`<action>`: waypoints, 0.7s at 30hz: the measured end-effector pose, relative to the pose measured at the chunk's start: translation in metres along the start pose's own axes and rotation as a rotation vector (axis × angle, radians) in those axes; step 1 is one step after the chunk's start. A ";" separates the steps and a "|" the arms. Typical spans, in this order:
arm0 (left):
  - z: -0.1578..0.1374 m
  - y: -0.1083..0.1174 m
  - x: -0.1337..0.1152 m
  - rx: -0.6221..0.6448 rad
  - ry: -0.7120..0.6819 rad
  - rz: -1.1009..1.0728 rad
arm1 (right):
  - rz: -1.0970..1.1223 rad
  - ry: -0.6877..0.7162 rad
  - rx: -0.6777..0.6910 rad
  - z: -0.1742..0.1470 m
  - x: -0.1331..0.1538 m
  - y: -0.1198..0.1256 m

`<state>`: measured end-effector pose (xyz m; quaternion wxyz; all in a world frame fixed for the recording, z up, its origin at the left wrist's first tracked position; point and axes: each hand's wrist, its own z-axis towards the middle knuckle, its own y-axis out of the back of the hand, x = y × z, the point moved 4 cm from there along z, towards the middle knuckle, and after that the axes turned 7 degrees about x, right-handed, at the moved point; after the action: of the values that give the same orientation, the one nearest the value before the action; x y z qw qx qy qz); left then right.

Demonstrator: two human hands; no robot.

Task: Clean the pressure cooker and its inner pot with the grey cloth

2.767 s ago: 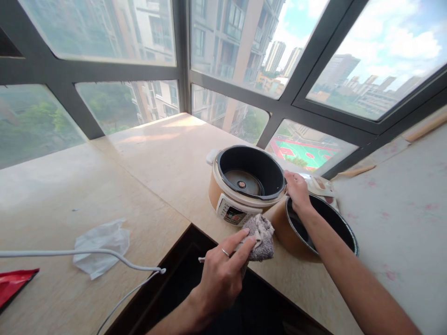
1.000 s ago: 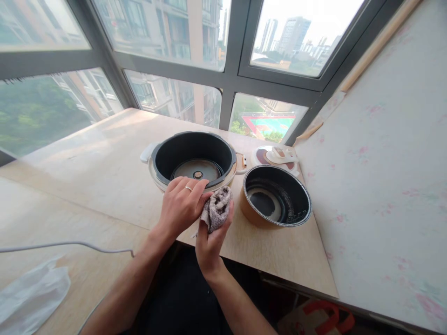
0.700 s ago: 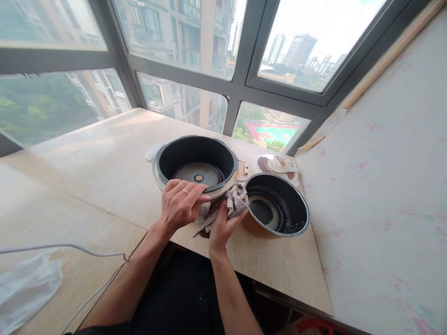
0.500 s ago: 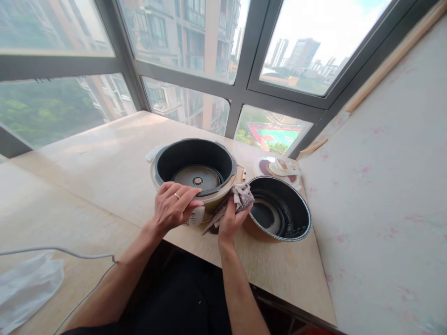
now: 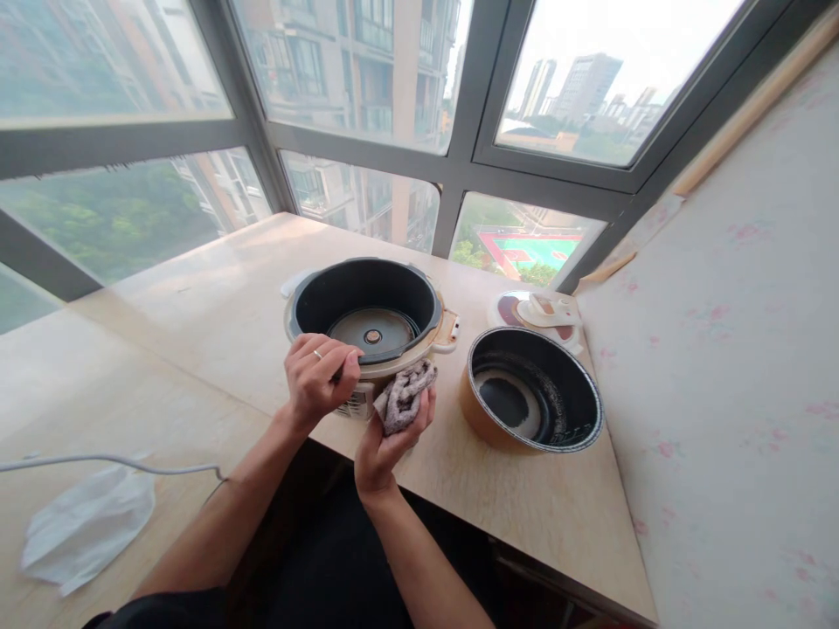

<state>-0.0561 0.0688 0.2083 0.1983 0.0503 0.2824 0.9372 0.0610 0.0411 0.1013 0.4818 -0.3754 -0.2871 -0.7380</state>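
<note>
The body of an electric pressure cooker (image 5: pixel 429 345) stands without its lid near the table's front edge; its dark inside and round heating plate (image 5: pixel 354 328) show. My left hand (image 5: pixel 321 376), with a ring on one finger, is closed over the near rim of the cooker. A crumpled grey-brown rag (image 5: pixel 406 397) is gripped in my right hand (image 5: pixel 386 450), against or just before the cooker's front right side. Right of the cooker sits its removable inner pot (image 5: pixel 488 415), dark inside with pale residue and brown outside.
The cooker lid (image 5: pixel 541 313) lies behind the inner pot, by the flowered wall (image 5: pixel 727 393). A grey cable (image 5: pixel 118 459) and a thin white sheet (image 5: pixel 92 528) lie on the table (image 5: pixel 216 323) at left. Windows border the table's far side.
My right hand has moved the rag leftward, from the cooker's right side by the inner pot to its front. My left hand stays at the near rim, its fingers more curled. The view has shifted slightly.
</note>
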 end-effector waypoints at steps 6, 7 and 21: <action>0.000 -0.001 0.005 -0.001 0.000 -0.006 | 0.019 0.042 -0.013 -0.007 -0.014 -0.004; -0.001 0.000 0.007 -0.009 -0.007 -0.013 | 0.035 -0.005 -0.059 0.002 -0.024 -0.003; -0.015 0.025 0.069 -0.100 -0.039 -0.211 | 0.371 -0.457 0.215 0.130 -0.106 -0.040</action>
<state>-0.1311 0.0697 0.2089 0.3037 0.0283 0.2352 0.9228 0.0865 0.2106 0.0829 0.5680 -0.5245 -0.3909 -0.4994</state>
